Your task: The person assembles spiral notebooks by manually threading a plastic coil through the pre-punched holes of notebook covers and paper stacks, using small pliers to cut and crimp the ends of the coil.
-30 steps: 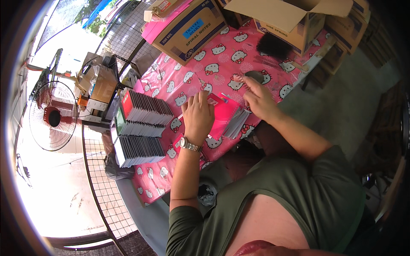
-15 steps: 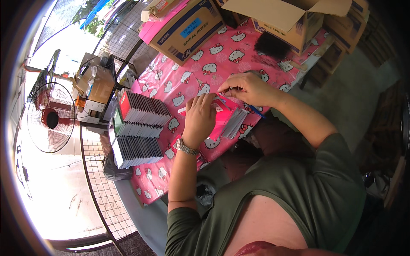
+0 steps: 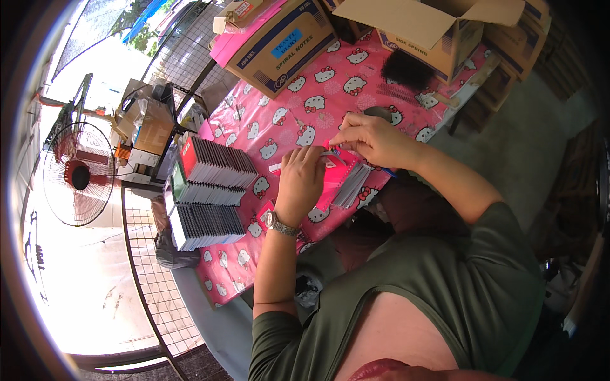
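Your left hand [image 3: 303, 168] lies on the left part of the pink notebook [image 3: 338, 180], fingers curled down toward its upper end; cannot tell whether they grip or only press. Your right hand [image 3: 365, 140] is at that same upper end, just beyond the cover, thumb and fingertips brought close together; whether anything is pinched there is too small to tell.

Position: notebook on the bench [image 3: 219, 270], right of your left hand and below your right fingertips as viewed. Its visible side edge slants from upper right to lower left; full length hidden under your left hand. Left hand is nearer, covering part of it; right meets only the upper end.

Nearby: page stack [image 3: 351, 189] along the notebook's right side; blue stick [image 3: 390, 172] below your right wrist; notebook rows [image 3: 206, 225] well apart, to the left.
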A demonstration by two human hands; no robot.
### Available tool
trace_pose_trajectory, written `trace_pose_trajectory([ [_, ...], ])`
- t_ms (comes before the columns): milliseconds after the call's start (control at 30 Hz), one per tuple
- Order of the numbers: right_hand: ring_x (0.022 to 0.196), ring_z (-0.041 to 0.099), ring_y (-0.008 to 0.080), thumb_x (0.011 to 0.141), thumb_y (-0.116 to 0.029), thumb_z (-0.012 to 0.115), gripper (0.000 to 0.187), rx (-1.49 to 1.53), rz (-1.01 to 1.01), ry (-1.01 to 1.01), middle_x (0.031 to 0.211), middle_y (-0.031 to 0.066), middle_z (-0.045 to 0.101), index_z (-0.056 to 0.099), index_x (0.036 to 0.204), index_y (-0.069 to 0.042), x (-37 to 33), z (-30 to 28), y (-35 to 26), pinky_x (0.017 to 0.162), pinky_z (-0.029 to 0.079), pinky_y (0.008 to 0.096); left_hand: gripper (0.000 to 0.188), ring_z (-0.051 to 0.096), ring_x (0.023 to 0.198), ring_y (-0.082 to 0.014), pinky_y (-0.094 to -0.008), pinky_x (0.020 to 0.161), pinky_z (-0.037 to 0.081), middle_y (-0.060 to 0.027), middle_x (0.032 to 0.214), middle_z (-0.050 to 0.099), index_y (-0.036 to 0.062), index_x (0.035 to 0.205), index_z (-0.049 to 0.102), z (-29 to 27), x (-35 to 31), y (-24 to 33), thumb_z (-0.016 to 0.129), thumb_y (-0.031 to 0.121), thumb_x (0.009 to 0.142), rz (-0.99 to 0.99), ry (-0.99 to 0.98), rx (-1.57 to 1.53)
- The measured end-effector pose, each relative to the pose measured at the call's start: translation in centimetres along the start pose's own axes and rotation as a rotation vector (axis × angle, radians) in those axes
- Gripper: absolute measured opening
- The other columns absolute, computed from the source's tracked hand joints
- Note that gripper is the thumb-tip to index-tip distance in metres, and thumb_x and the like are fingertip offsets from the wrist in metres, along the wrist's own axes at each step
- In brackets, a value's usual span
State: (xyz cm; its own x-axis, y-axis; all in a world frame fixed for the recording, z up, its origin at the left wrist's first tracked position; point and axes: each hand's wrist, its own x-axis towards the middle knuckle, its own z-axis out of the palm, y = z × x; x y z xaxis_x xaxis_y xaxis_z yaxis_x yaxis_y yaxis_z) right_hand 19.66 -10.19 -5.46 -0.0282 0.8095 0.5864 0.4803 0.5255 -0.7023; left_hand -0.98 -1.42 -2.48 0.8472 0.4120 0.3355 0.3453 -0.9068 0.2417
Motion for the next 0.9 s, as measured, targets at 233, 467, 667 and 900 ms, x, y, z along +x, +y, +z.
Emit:
trace_pose_trajectory([
  [233,0.081,0.066,0.021,0.086,0.004,0.062,0.028,0.195,0.315,-0.184,0.091,0.0107,0.061,0.072,0.11,-0.007,0.1,-0.8,-0.9,0.069,0.053,0.034,0.019,0.06,0.094,-0.0322,-0.0433,0.09,0.042,-0.0131,0.095,0.064,0.0039,0.109,0.059,0.2,-0.1,0.3,0.057,0.006,0.09,0.009,-0.01,-0.024],
  [467,0.079,0.069,0.0329,0.093,-0.011,0.061,0.026,-0.294,0.016,0.001,0.085,0.0124,0.064,0.056,0.118,-0.006,-0.6,0.0,-2.2,0.065,0.054,0.041,0.025,0.06,0.097,-0.0338,-0.0432,0.092,0.042,-0.0133,0.104,0.065,0.0027,0.11,0.056,-0.2,0.0,1.0,0.062,0.007,0.086,0.033,0.0,0.038],
  [667,0.083,0.068,0.0335,0.092,-0.015,0.063,0.028,-0.325,0.028,-0.074,0.095,0.0144,0.065,0.05,0.115,-0.005,-0.9,1.2,-4.3,0.062,0.053,0.0436,0.024,0.06,0.088,-0.0316,-0.0436,0.088,0.042,-0.0104,0.092,0.064,0.006,0.108,0.057,-0.6,-0.6,0.6,0.066,0.015,0.087,0.06,-0.061,0.062],
  [900,0.113,0.059,0.0344,0.071,-0.003,0.065,0.036,-0.25,0.216,-0.339,0.125,0.0166,0.058,0.058,0.106,-0.007,1.1,-1.4,19.1,0.09,0.05,0.043,0.022,0.06,0.099,-0.0319,-0.0517,0.103,0.037,-0.0098,0.096,0.066,0.0083,0.112,0.057,-0.6,-0.4,-0.8,0.062,0.015,0.092,0.059,-0.121,-0.027],
])
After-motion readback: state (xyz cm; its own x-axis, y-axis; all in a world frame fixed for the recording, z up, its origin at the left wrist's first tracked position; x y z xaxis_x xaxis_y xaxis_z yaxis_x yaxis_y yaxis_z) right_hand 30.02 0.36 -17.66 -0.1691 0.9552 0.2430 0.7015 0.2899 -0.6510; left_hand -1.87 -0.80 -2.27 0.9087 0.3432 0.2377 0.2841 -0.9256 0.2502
